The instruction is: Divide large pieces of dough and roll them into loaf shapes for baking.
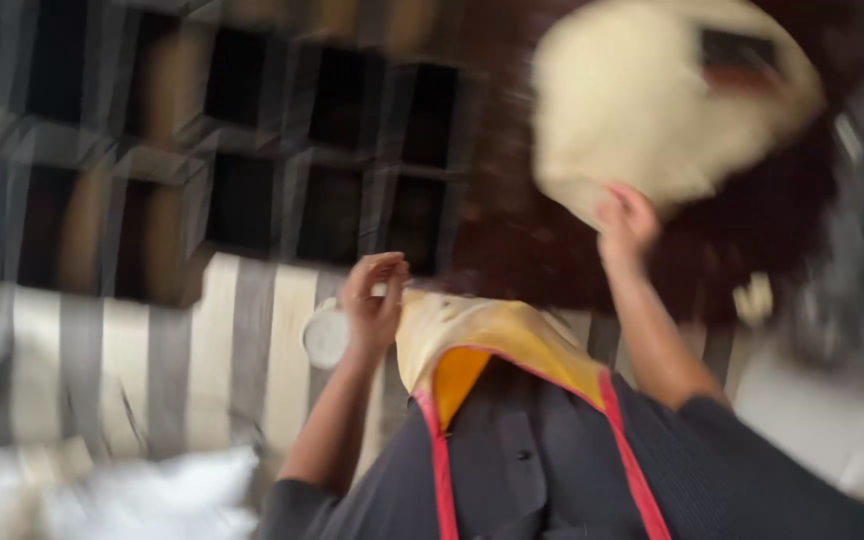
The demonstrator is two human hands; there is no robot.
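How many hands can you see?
2. The left hand is near the middle, by a small white round thing. The right hand is higher up, touching a big cream cloth.

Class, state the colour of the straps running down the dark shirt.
The straps are pink-red, seen in the head view, the only one given.

Person wearing dark short-sleeved button shirt (522, 470), fine stripes showing on right sleeve (742, 470); yellow apron bib (492, 340) with red straps (632, 460) hanging over chest.
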